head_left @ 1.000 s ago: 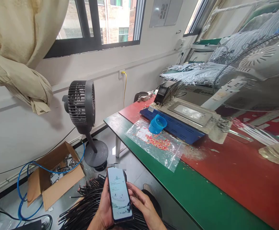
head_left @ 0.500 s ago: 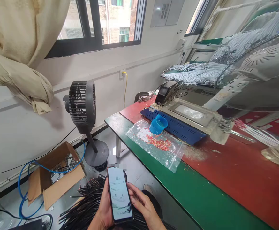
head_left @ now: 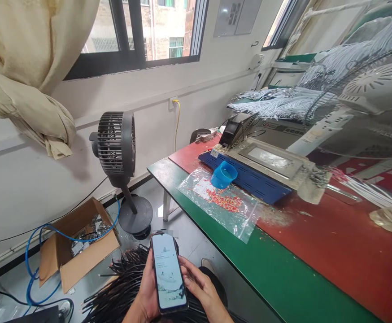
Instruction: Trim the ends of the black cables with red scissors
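Observation:
A smartphone [head_left: 169,273] with its screen lit is held upright in front of me at the bottom centre. My left hand [head_left: 147,287] grips it along its left edge and from behind. At the phone's right edge is my right hand [head_left: 201,287], its fingers bent against the side and its thumb beside the screen. How far the right fingers reach behind the phone is hidden. Below both hands lies a thick bundle of black cables [head_left: 115,289].
To the right stands a table with a green edge [head_left: 263,269]. On it are a plastic bag [head_left: 246,229], small red and yellow pieces [head_left: 228,202], a blue cup [head_left: 223,175] and a blue machine [head_left: 259,181]. A fan [head_left: 117,148] and an open carton [head_left: 88,264] stand left.
The camera view has shifted very slightly. Both hands and the phone stay in practically the same place.

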`<state>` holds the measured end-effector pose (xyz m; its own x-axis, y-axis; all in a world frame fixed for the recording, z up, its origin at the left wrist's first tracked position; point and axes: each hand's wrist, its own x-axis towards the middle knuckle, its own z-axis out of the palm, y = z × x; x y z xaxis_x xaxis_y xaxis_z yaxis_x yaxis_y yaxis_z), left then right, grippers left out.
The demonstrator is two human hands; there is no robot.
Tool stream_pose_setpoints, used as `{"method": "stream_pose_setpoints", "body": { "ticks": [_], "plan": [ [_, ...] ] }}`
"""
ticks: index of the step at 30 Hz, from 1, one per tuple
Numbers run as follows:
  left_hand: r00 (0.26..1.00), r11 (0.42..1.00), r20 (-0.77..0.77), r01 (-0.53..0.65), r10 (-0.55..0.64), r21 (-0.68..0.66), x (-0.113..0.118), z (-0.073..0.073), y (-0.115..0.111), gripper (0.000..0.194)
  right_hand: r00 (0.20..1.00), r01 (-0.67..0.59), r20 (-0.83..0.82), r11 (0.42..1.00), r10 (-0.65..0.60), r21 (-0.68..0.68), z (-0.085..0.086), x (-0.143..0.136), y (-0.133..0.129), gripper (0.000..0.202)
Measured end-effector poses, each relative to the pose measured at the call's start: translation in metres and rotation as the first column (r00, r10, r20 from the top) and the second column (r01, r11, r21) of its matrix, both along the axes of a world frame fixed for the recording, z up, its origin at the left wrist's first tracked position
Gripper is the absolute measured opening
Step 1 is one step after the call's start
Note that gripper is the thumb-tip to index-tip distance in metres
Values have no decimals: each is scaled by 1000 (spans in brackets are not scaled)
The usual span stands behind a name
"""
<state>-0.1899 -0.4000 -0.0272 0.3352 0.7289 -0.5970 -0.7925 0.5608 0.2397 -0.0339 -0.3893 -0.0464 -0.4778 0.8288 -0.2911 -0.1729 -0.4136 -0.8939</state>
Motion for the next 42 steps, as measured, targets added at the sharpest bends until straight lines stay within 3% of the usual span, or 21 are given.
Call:
{"method": "stream_pose_setpoints", "body": {
  "ticks": [17,28,34,42],
  "plan": [
    [1000,1000,30,1,-1,0,2,6,2,67,993,-56,109,991,43,123,-7,0,-1,59],
    [1000,1000,18,7,-8,23,4,-2,0,73,988,-69,147,986,46,152,-10,1,-2,63],
    [997,998,62,38,-41,55,3,-7,0,73,988,-68,147,988,48,139,-14,1,-1,64],
    [978,995,196,46,-64,93,1,-3,1,71,981,-68,188,990,45,121,-10,2,0,63]
  ]
}}
